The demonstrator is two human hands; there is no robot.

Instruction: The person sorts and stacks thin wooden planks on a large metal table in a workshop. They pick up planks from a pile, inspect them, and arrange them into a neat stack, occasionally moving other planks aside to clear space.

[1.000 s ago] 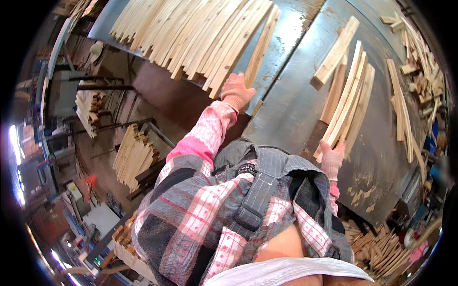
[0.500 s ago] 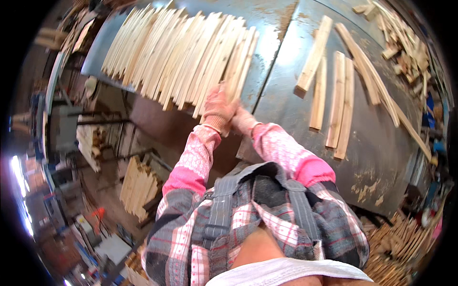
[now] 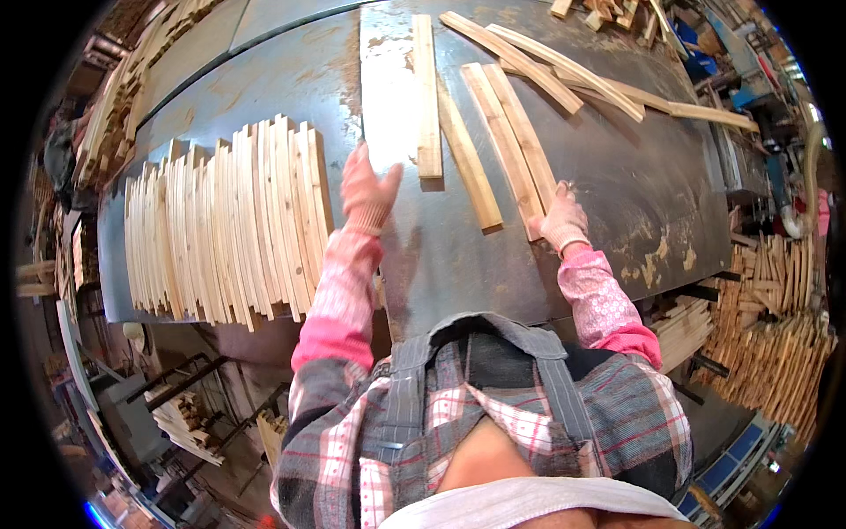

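My left hand [image 3: 368, 187], in a pale work glove, is raised above the metal table with thumb and fingers spread. It holds nothing and is nearest the right end of a row of wooden strips [image 3: 225, 220] laid side by side. My right hand [image 3: 564, 220], gloved too, closes on the near end of a wooden strip [image 3: 524, 137]. A second wooden strip [image 3: 498, 132] lies close along its left side. Between my hands, a thick wooden strip [image 3: 426, 97] and a shorter-looking strip [image 3: 471, 167] lie apart from the row.
Several strips cross each other at the far right, among them a long strip [image 3: 520, 62]. The metal table [image 3: 617, 220] has a seam and worn patches. Offcuts [image 3: 617, 13] lie at its far edge. Stacked wood [image 3: 767, 353] stands below on the right, more [image 3: 181, 423] below left.
My hands have parted from the row's right end. The left is now open over the table; the right has reached right to a loose strip. The view has turned rightward.
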